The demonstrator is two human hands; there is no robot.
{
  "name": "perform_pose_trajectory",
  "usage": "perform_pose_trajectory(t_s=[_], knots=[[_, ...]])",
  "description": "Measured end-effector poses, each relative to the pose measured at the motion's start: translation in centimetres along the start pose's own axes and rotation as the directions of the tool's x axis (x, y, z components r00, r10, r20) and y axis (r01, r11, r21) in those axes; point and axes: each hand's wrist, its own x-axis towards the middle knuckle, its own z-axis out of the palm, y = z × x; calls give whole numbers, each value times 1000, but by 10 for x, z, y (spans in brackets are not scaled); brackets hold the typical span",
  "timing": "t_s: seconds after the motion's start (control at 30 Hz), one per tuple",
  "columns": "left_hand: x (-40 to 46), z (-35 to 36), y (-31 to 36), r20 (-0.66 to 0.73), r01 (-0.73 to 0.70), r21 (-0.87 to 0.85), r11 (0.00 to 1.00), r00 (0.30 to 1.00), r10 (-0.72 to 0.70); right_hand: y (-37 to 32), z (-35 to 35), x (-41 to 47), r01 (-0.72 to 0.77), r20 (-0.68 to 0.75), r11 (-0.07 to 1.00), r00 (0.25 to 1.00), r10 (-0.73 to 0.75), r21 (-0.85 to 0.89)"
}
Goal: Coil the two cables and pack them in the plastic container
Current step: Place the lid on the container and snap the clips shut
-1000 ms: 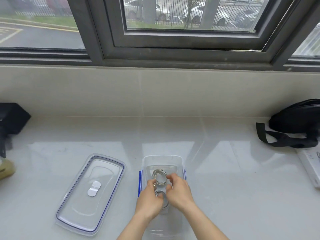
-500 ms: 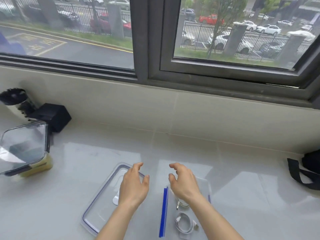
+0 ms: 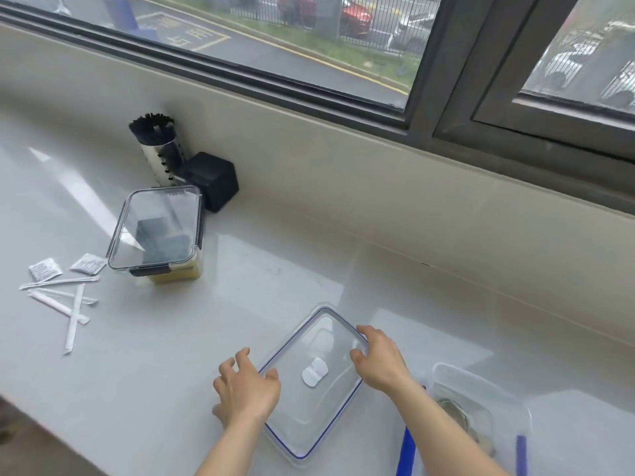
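now both hands, left hand [image 3: 245,389] and right hand [image 3: 379,362], fingers apart (spread) on the lid [image 3: 311,403]

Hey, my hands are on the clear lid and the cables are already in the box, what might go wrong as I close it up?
1. The clear blue-edged plastic lid lies skewed to the open clear plastic container; set down unturned, it may seat crooked.
2. The coiled cables could spring up and get pinched under the rim.
3. The left hand and right hand touch only the lid's edges, so the slick plastic might slip.
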Motion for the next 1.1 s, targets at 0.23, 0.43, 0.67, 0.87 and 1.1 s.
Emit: perform_pose_trajectory(t_s=[0.23, 0.43, 0.67, 0.87, 1.1], knots=[[13, 11, 0, 75, 94, -124, 988, 994, -85, 0, 12, 17, -57, -21, 998, 998, 57, -12], [18, 3, 18, 27, 25, -156, 987, 999, -22, 4, -5, 21, -188, -5, 973, 982, 190, 132], [1, -22, 87, -117, -228, -281, 932, 972, 203, 5, -69, 0, -174, -198, 906, 944, 265, 386], [-38, -27, 158, -202, -425, -434, 795, 905, 374, 33, -136, -37, -40, -387, 798, 859, 335, 602], [-91, -4, 213, -171, -489, -702, 518, 821, 544, 91, -178, -96, 105, -296, 386, 826, 479, 917]])
